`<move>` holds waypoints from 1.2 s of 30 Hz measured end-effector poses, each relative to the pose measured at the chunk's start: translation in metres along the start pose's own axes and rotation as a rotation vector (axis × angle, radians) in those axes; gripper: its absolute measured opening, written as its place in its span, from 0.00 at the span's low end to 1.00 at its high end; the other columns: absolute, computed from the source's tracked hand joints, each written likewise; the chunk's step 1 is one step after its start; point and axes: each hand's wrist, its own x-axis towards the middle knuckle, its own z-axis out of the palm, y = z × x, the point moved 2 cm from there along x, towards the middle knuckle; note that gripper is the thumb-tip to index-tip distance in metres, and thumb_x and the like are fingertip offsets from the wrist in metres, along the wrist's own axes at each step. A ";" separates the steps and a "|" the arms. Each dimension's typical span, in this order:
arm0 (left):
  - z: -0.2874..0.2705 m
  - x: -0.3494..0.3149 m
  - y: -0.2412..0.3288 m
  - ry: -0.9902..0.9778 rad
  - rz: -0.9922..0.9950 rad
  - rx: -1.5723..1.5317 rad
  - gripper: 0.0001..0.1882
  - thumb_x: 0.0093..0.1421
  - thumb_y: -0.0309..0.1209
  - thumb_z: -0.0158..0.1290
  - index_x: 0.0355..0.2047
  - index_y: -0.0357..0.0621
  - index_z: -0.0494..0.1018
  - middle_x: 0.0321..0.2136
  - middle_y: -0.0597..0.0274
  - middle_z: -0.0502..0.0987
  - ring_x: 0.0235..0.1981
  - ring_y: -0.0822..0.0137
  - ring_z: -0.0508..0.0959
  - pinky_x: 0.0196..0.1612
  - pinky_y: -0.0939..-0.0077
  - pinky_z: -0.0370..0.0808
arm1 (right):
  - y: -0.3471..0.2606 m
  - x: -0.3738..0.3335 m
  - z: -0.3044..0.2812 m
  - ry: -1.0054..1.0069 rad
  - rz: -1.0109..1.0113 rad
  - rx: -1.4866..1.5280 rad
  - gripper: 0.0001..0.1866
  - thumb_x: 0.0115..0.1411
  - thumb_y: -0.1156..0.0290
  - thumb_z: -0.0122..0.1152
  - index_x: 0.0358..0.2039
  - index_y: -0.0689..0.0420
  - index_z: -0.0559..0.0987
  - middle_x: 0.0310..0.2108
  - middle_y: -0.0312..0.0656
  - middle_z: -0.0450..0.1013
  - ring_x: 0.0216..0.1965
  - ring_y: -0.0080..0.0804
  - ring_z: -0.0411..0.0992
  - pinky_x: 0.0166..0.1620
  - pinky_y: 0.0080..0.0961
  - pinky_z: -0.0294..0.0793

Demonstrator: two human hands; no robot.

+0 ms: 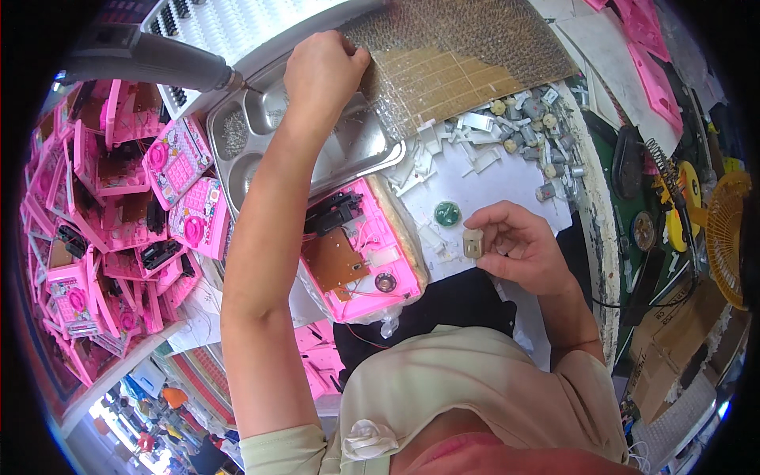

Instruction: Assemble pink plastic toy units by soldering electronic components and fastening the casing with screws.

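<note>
My left hand [323, 75] reaches over the metal compartment tray [396, 152], its fingers curled and mostly hidden, so what they hold, if anything, cannot be seen. Between the thumb and fingers of my right hand [522, 245] is a small grey-beige motor [473, 243]. In front of me lies an open pink toy housing [360, 261], with a brown board, a round speaker [385, 282], thin wires and a black part inside. A round green dish [447, 214] sits just left of my right hand.
An electric screwdriver [158, 62] points at the tray from the upper left. Pink toy housings [119, 222] are heaped at left. Loose motors [546, 158] and white plastic pieces [423, 154] lie beyond my right hand, beside a cardboard sheet [451, 83]. A yellow fan [727, 237] stands far right.
</note>
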 end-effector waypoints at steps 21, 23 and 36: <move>0.002 -0.009 0.001 0.215 0.128 -0.186 0.10 0.51 0.29 0.57 0.27 0.31 0.78 0.27 0.38 0.80 0.31 0.44 0.82 0.38 0.54 0.77 | 0.001 0.012 -0.008 0.223 -0.080 -0.569 0.22 0.58 0.85 0.61 0.54 0.58 0.76 0.26 0.29 0.69 0.27 0.12 0.64 0.31 0.13 0.65; -0.006 -0.018 0.003 0.196 0.052 -0.372 0.10 0.51 0.29 0.57 0.27 0.31 0.77 0.25 0.40 0.80 0.30 0.47 0.82 0.35 0.56 0.77 | 0.003 0.017 -0.005 0.220 -0.096 -0.679 0.22 0.57 0.83 0.60 0.53 0.56 0.77 0.25 0.30 0.69 0.24 0.15 0.65 0.30 0.16 0.65; -0.070 -0.164 0.011 -0.066 -0.034 -0.826 0.05 0.55 0.26 0.61 0.32 0.39 0.78 0.20 0.75 0.73 0.23 0.85 0.69 0.27 0.86 0.68 | -0.008 0.043 0.036 -0.045 -0.214 -1.616 0.15 0.52 0.79 0.60 0.42 0.55 0.77 0.33 0.44 0.77 0.38 0.46 0.73 0.40 0.37 0.73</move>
